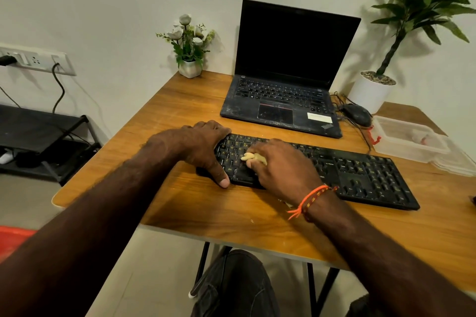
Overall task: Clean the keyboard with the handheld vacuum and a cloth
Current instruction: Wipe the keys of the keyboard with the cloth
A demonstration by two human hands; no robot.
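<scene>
Wiping step, I judge: at frame centre the right hand (280, 165) pinches a small yellowish cloth wad (253, 158) onto the flat black plastic keyboard (360, 175); the left hand (203, 148) grips its left end. Next: rub rightward along the keys.

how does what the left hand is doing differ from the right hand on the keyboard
The left hand grips the left end of the keyboard, thumb on its front edge, and holds nothing else; the right hand lies over the keys, pinching a small yellowish wad against them. The right wrist wears an orange thread band; the left wrist is bare. Both hands touch the keyboard's left part.
</scene>
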